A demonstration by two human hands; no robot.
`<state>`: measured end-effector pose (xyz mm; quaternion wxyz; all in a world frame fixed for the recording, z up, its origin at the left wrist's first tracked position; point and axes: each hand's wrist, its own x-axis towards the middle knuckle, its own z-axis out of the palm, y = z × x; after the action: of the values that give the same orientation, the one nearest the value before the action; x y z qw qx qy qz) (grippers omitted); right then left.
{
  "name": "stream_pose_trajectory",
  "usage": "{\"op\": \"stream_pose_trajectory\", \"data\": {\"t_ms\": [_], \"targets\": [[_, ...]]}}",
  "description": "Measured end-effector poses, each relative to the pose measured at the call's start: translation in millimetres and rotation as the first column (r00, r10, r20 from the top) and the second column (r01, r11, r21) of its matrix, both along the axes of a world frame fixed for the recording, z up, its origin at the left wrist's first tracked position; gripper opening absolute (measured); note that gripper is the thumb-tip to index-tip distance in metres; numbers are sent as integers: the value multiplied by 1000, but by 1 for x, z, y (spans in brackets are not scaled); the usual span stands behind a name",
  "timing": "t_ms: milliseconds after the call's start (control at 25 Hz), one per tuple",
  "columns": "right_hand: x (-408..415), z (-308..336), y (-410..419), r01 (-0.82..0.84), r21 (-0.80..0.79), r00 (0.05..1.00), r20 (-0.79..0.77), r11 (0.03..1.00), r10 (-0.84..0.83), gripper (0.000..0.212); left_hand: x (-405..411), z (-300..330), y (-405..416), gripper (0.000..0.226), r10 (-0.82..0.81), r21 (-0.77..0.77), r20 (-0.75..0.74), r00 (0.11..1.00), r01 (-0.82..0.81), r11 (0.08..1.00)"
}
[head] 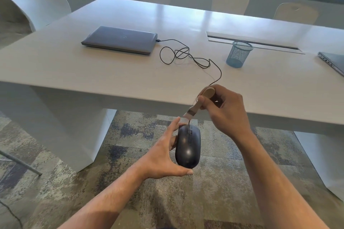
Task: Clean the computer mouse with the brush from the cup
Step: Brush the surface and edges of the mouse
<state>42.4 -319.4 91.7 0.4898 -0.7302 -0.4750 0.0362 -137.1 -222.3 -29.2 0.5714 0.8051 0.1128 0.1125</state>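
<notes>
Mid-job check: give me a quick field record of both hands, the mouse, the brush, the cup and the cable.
left hand: grips the mouse from its left side, held in the air in front of the table edge
right hand: holds the brush by its handle
mouse: black, top side facing the camera
brush: bristle end down at the mouse's front, near the wheel
cup: blue mesh, upright on the table, looks empty
cable: runs in loops from the mouse to the closed laptop
</notes>
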Motion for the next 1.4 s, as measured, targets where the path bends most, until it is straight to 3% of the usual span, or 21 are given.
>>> {"op": "stream_pose_trajectory", "data": {"t_ms": [40,120,200,320,400,560,680,760,920,1040,1120,1240,1400], "targets": [[1,1,-1,2,35,1000,-2,999,-2,14,1,1,0,132,1,-1,8,1000,-1,1000],[4,3,-3,-130,85,978,-152,988,142,11,2,2,1,133,4,-9,16,1000,-4,1000],[5,3,-4,-240,42,945,-221,970,243,9,3,1,2,137,19,-12,8,1000,-19,1000],[12,0,-8,-148,-92,988,-67,985,142,15,1,0,2,139,19,10,7,1000,-20,1000],[17,3,-12,-88,-80,995,48,993,92,15,1,2,2,138,18,22,6,1000,-18,1000],[15,9,-9,-272,34,952,-140,962,274,10,2,3,5,138,25,28,19,1000,-26,999],[17,3,-10,-221,-81,975,-30,972,219,15,1,2,7,139,34,50,24,999,-35,998],[24,5,-13,-153,-77,985,65,985,158,14,1,2,8,139,37,57,33,999,-38,998],[21,7,-9,-279,20,951,-134,960,279,10,3,2,11,138,39,69,27,999,-41,997],[20,-1,-6,-134,-66,990,27,989,136,19,4,1,13,138,31,74,18,999,-32,997],[26,2,-9,-43,-4,998,42,999,44,20,4,0,14,137,30,66,18,999,-31,997],[20,8,-9,-107,27,994,-12,994,107,12,5,0,16,136,34,71,21,999,-36,997],[0,4,-15,-233,-115,958,141,966,248,9,9,1,18,136,39,49,20,999,-40,998]]}}
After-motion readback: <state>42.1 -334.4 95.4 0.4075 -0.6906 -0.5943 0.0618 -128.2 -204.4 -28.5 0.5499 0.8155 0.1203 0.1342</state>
